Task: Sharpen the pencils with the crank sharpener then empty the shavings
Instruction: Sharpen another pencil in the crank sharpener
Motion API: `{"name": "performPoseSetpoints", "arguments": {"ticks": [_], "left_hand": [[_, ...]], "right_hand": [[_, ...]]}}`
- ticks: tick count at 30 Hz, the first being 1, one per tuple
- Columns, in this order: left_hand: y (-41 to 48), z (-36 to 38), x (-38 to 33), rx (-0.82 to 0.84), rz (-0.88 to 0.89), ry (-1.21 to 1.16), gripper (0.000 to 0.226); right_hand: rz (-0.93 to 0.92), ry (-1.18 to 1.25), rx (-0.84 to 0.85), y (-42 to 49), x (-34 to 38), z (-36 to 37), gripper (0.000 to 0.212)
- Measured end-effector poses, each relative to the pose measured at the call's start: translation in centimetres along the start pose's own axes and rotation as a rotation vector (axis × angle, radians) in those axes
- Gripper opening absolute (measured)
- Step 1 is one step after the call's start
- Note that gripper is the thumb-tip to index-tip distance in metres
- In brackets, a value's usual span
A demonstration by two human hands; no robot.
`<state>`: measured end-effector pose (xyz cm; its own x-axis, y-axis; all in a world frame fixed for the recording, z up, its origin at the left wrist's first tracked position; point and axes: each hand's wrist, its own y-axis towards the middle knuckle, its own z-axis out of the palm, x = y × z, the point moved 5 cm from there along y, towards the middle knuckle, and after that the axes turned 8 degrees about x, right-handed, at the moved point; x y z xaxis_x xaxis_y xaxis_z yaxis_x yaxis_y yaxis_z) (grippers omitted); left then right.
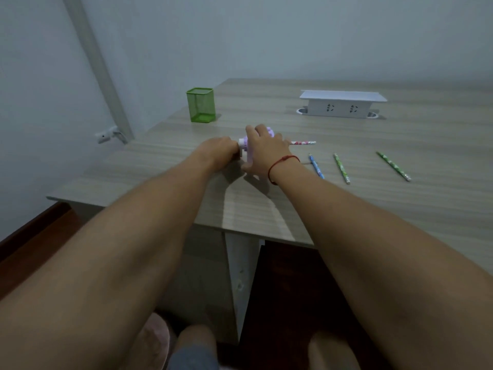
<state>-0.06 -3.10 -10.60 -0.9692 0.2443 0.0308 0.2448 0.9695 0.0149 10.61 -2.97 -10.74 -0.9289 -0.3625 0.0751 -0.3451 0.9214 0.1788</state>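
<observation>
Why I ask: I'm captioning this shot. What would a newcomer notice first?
Two bare arms reach to the middle of the desk, where the left hand and right hand clasp a small purple sharpener, a pencil sticking out of its right side. Three more pencils lie loose to the right. A green mesh cup stands behind on the left, a white socket box at the far right.

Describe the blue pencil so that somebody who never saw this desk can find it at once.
On the wooden desk, find the right hand, a red string round its wrist, holding the purple sharpener. Three loose pencils lie right of that wrist, and the blue pencil is nearest to it. It alone is blue; both neighbours are green pencils.
</observation>
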Motion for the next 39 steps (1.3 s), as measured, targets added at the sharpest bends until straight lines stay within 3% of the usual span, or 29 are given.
{"name": "performPoseSetpoints", "arguments": {"ticks": [7, 14, 18, 21, 26, 30, 39], "left_hand": [[1.2, -3.5, 0.4, -0.165, 0.048, 0.101, 0.023], [-1.4, -5.0, -0.2, -0.354, 0.114, 0.051, 0.019], [-4.3, -4.2, -1.2, -0.402, 0.200, 0.024, 0.017], [-5.9, -2.3, -1.9, -0.373, 0.215, -0.005, 0.019], [-5.0, 1.1, -1.5, -0.209, 0.050, -0.078, 0.021], [-3.2, 1.5, -0.9, -0.084, 0.009, -0.137, 0.025], [0.2, 1.2, 0.2, -0.024, -0.003, -0.019, 0.020]], "right_hand": [[-0.013, -0.042, 0.026, 0.2, 0.0, -0.3, 0.077], [-0.039, -0.081, -0.049, -0.2, 0.3, -1.1, 0.037], [0.009, -0.020, 0.028, 0.4, 0.1, -0.7, 0.047], [0.033, -0.010, 0.091, 0.7, 0.0, -0.7, 0.062], [0.030, 0.017, 0.075, 1.1, 0.1, -0.3, 0.058], [-0.004, 0.007, 0.058, 0.9, 0.1, -0.2, 0.068], [-0.039, -0.039, -0.008, 0.9, 0.1, 0.2, 0.071]]}}
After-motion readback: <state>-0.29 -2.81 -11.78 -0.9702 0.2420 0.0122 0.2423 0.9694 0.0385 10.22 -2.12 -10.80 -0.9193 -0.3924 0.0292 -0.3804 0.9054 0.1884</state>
